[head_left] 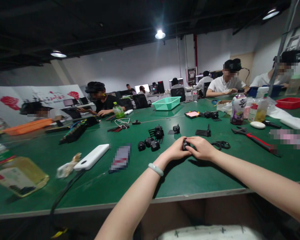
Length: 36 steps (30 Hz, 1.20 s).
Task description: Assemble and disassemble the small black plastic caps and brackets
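Both my hands meet around a small black part (185,144) just above the green table. My left hand (176,149), with a pale bangle on its wrist, has its fingers closed on the part. From the other side my right hand (201,148) pinches the same part; its exact kind is too small to make out. To the left lie several rounded black pieces (149,143). Beyond my hands sit black slotted brackets, one at the middle (175,129) and one to the right (204,131). A coiled black cable (222,144) lies beside my right hand.
Red-handled pliers (256,138) and a purple-labelled bottle (238,108) are on the right. A white power bank (92,157) with a cable and a tea bottle (17,173) are on the left. A mint basket (166,103) stands farther back. Several people sit around the table.
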Motion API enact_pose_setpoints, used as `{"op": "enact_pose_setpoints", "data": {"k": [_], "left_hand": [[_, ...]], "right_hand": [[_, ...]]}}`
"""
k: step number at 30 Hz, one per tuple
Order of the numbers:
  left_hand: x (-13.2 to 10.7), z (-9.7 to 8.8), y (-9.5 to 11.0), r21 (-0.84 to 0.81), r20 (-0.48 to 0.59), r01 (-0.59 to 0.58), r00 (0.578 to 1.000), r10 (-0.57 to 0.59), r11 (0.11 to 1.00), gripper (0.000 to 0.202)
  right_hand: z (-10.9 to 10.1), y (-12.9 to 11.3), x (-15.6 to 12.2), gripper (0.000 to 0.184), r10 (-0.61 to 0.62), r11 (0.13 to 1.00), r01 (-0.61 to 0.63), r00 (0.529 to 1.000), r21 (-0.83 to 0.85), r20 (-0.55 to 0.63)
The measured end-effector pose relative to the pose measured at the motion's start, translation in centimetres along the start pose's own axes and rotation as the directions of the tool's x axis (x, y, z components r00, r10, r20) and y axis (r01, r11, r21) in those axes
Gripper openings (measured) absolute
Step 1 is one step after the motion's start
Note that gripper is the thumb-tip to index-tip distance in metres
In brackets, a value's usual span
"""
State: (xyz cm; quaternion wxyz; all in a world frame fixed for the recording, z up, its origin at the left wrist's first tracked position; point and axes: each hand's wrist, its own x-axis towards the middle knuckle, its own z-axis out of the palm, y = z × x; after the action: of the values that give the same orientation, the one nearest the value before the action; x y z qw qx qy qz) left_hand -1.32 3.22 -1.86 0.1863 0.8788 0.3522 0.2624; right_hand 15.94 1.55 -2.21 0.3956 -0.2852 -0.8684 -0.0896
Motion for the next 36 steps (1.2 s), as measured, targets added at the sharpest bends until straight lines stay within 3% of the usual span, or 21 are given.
{"op": "enact_pose_setpoints", "data": {"k": [5, 9, 16, 19, 22, 25, 27, 32, 36], "left_hand": [[0.1, -0.1, 0.2, 0.011, -0.011, 0.044, 0.999, -0.044, 0.999, 0.065], [0.2, -0.3, 0.4, -0.003, 0.013, -0.021, 1.000, 0.021, 1.000, 0.056], [0.1, -0.1, 0.1, 0.039, -0.019, 0.056, 0.998, -0.056, 0.998, 0.068], [0.1, -0.1, 0.2, 0.013, -0.014, 0.002, 1.000, -0.002, 1.000, 0.062], [0.1, -0.1, 0.2, -0.003, 0.001, -0.041, 0.999, 0.041, 0.999, 0.054], [0.1, -0.1, 0.0, 0.020, -0.005, 0.002, 1.000, -0.002, 1.000, 0.062], [0.1, -0.1, -0.1, 0.035, -0.013, 0.017, 1.000, -0.017, 0.999, 0.067], [0.2, -0.1, 0.0, 0.010, -0.002, -0.018, 1.000, 0.018, 1.000, 0.060], [0.1, 0.0, 0.0, 0.029, -0.014, 0.039, 0.999, -0.039, 0.999, 0.065]], "right_hand": [[-0.4, 0.2, -0.1, 0.027, -0.084, 0.996, 0.085, 0.996, -0.021, 0.037], [-0.4, 0.0, 0.2, 0.028, -0.005, 0.999, 0.005, 1.000, -0.036, 0.013], [-0.4, -0.1, -0.4, 0.026, -0.015, 0.998, 0.013, 0.999, 0.054, 0.028], [0.2, 0.0, -0.4, 0.024, 0.046, 0.998, -0.046, 0.999, 0.036, -0.001], [0.6, 0.1, -0.3, 0.033, 0.079, 0.996, -0.081, 0.996, 0.037, 0.036], [0.4, 0.2, -0.4, 0.028, 0.090, 0.994, -0.094, 0.993, 0.052, 0.072], [0.2, 0.3, -0.4, 0.026, 0.109, 0.993, -0.111, 0.993, 0.041, 0.034], [0.3, 0.1, -0.2, 0.031, 0.094, 0.993, -0.095, 0.995, 0.076, 0.016], [0.1, -0.2, -0.6, 0.020, 0.102, 0.991, -0.104, 0.994, 0.085, 0.026]]}}
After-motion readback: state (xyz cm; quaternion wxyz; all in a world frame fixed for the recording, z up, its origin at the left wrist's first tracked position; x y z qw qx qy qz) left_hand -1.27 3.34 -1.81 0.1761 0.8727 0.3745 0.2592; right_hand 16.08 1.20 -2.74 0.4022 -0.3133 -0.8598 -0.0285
